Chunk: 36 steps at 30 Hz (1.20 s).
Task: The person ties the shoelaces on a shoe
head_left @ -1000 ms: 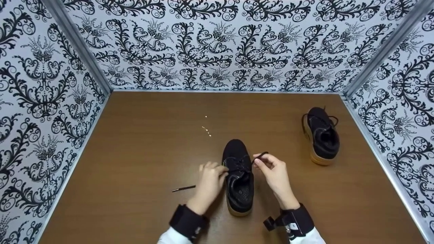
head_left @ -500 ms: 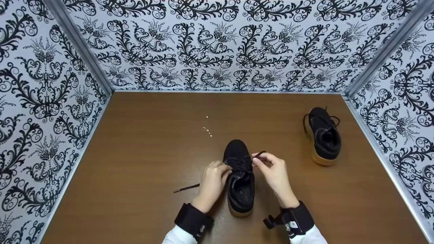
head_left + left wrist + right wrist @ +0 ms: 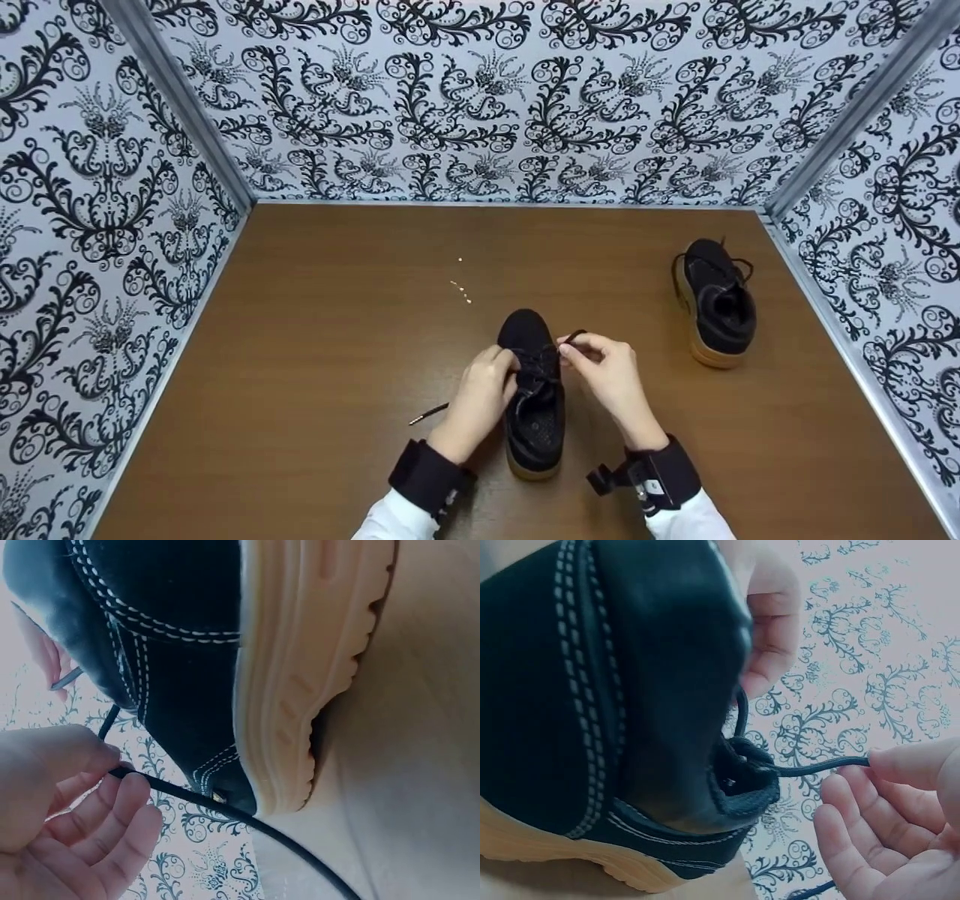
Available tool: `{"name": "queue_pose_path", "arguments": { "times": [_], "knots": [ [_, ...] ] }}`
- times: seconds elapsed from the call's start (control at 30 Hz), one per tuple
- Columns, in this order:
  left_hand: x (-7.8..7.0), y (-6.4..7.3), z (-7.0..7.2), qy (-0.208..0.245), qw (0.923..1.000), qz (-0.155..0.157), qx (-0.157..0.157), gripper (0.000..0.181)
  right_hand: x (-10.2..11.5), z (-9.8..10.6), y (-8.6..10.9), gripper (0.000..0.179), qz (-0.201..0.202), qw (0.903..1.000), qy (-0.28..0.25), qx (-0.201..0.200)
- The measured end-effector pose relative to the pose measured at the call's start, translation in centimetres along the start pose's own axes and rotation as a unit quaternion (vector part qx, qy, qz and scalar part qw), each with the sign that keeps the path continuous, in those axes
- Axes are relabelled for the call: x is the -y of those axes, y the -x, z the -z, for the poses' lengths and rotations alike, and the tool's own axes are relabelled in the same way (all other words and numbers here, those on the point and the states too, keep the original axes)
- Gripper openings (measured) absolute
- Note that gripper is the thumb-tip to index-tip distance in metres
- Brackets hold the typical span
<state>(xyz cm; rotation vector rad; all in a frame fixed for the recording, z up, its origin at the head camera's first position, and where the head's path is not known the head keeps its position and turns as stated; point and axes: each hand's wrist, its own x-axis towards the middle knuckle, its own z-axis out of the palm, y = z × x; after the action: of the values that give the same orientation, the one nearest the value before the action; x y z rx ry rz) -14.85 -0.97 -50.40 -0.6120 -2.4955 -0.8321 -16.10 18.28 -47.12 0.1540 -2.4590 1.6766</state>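
Observation:
A black shoe with pale stitching and a tan sole stands between the hands, its toe pointing away. On its left side my left hand pinches a black shoelace between thumb and index finger. The lace's tipped end trails onto the table beyond that hand. To the right of the shoe, my right hand pinches another length of shoelace that runs from the eyelets. In the right wrist view the other fingers of this hand are loosely bent.
A second black shoe with loose laces stands at the back right of the brown table. Small light specks show near the table's middle. Patterned panels enclose the back and both sides.
My left hand has moved slightly right and forward over the laces, drawing its lace end along the table. The right hand stays nearly in place, still pinching its lace.

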Motion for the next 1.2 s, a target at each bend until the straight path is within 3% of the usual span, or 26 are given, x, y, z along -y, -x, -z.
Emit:
{"name": "queue_pose_path", "arguments": {
  "times": [0.23,0.37,0.6,0.67,0.87,1.2],
  "knots": [
    [-0.5,-0.8,0.4,0.004,0.9999,-0.014,-0.009,0.012,0.1,0.3,-0.4,0.011,-0.002,0.9998,0.009,0.018],
    [-0.8,-1.2,0.4,0.031,0.9993,-0.017,-0.01,0.011,0.4,0.2,-0.7,0.01,0.0,0.9994,0.015,0.032],
    [-1.4,-1.6,-0.5,0.075,0.9964,-0.02,-0.034,0.018,0.8,0.0,-1.2,0.01,0.001,0.9985,0.029,0.047],
    [-1.6,-1.6,-0.8,0.084,0.9953,-0.019,-0.045,0.02,1.9,-0.2,-1.1,0.01,0.002,0.9982,0.038,0.047],
    [-1.8,-1.8,-1.3,0.12,0.9905,-0.022,-0.063,0.023,1.4,-0.5,-1.7,0.007,0.017,0.9974,0.047,0.053],
    [-1.9,-2.1,-1.9,0.12,0.9872,-0.054,-0.091,0.018,0.7,-1.1,-2.4,0.004,0.028,0.9945,0.082,0.058]
  ]
}}
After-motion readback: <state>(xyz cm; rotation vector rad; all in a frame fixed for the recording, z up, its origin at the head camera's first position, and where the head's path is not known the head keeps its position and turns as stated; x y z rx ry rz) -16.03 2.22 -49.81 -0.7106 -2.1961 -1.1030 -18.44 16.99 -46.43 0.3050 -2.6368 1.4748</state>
